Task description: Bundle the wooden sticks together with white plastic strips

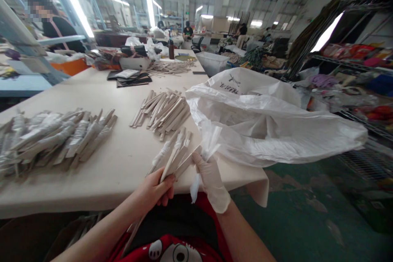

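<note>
My bare left hand is closed around several flat beige strips, which fan out upward over the table's front edge. My right hand, in a white glove, pinches one strip near its upper end. A strip of white plastic film rises from that hand, and a tail of it hangs below. Just behind my left hand lie some strips wrapped in white film. Farther back is a pile of loose strips. Many film-wrapped bundles are heaped at the left.
A large white woven sack spreads over the table's right edge. Dark flat pieces, a bottle and a clear bin are farther back. Wire shelving stands at right. Other people work in the background.
</note>
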The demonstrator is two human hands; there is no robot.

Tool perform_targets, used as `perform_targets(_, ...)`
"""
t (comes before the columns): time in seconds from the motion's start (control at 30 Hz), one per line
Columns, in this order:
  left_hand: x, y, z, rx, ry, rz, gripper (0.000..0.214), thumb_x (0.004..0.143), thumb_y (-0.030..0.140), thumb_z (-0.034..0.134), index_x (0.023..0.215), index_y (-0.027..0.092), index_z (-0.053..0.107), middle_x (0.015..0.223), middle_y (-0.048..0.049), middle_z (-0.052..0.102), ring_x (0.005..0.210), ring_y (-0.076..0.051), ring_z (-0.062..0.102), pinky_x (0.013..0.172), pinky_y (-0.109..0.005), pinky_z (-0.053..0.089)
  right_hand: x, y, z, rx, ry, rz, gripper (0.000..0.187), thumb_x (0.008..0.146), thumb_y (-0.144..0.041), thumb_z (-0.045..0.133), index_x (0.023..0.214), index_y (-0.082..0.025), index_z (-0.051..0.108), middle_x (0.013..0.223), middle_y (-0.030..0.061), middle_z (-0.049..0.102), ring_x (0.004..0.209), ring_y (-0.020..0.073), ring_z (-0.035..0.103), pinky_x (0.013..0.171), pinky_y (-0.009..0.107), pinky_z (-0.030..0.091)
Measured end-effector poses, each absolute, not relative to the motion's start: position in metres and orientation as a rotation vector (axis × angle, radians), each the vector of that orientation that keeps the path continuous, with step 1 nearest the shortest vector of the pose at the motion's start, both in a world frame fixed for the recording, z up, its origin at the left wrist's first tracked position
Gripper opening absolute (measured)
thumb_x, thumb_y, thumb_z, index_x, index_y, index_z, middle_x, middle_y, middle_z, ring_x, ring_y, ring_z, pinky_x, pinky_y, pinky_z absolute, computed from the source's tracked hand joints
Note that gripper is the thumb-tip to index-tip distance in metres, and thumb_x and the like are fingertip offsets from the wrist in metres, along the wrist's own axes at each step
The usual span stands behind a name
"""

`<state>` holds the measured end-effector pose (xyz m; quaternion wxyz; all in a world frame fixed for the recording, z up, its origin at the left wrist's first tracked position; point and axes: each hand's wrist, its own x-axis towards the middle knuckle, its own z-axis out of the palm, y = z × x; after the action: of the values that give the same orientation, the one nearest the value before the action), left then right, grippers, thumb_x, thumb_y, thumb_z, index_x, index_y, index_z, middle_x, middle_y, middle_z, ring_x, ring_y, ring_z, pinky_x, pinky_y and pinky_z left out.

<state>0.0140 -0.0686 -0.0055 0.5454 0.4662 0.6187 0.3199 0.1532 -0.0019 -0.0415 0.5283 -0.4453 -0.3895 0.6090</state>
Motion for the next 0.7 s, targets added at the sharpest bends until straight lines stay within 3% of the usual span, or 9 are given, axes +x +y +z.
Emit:
perform_targets(0.13,0.017,-0.062,-0.019,1.116,1.459,0.819,0.027,0.075,0.046,0.046,0.074,0.019,0.044,0.051,0.0058,0.054,0.038,-0.008,0.048,0.036,-0.018,0.033,0.143,-0.016,-0.048,-1.086,-0.968,1.577,0.032,0.061,-0.044,0.069,0.055,-0.017,0.053,0.042,-0.0070,0.036,0.041,0.0075,0.030,0.040,0.024,0.023)
perform_targets(0.23,0.012,-0.067,-0.022,1.127,1.440,0.751,0.029,0.072,0.046,0.051,0.073,0.018,0.046,0.054,0.0041,0.057,0.042,-0.010,0.053,0.040,-0.020,0.037,0.145,-0.014,-0.042,-1.087,-0.948,1.484,0.027,0.059,-0.040,0.072,0.058,-0.018,0.055,0.047,-0.0053,0.043,0.044,0.0090,0.037,0.042,0.024,0.029)
perform_targets(0.47,0.008,-0.070,-0.016,1.147,1.500,0.884,0.033,0.072,0.052,0.048,0.071,0.019,0.044,0.045,0.0088,0.045,0.034,-0.005,0.036,0.036,-0.018,0.028,0.129,-0.027,-0.039,-0.992,-1.060,1.579,0.023,0.063,-0.040,0.069,0.067,-0.019,0.062,0.056,-0.0017,0.050,0.054,0.0128,0.047,0.051,0.026,0.038)
perform_targets(0.57,0.002,-0.073,-0.021,1.188,1.494,0.843,0.033,0.075,0.051,0.047,0.071,0.019,0.044,0.047,0.0081,0.046,0.035,-0.005,0.037,0.036,-0.018,0.028,0.140,-0.025,-0.044,-0.989,-1.111,1.604,0.026,0.061,-0.043,0.070,0.066,-0.018,0.063,0.052,-0.0031,0.047,0.048,0.0099,0.040,0.047,0.025,0.034)
perform_targets(0.7,0.000,-0.077,-0.026,1.207,1.483,0.805,0.032,0.075,0.050,0.048,0.069,0.019,0.043,0.048,0.0068,0.048,0.035,-0.005,0.038,0.036,-0.018,0.028,0.151,-0.013,-0.041,-1.053,-0.759,1.516,0.033,0.065,-0.050,0.065,0.065,-0.018,0.058,0.043,-0.0088,0.030,0.039,0.0060,0.021,0.037,0.022,0.020)
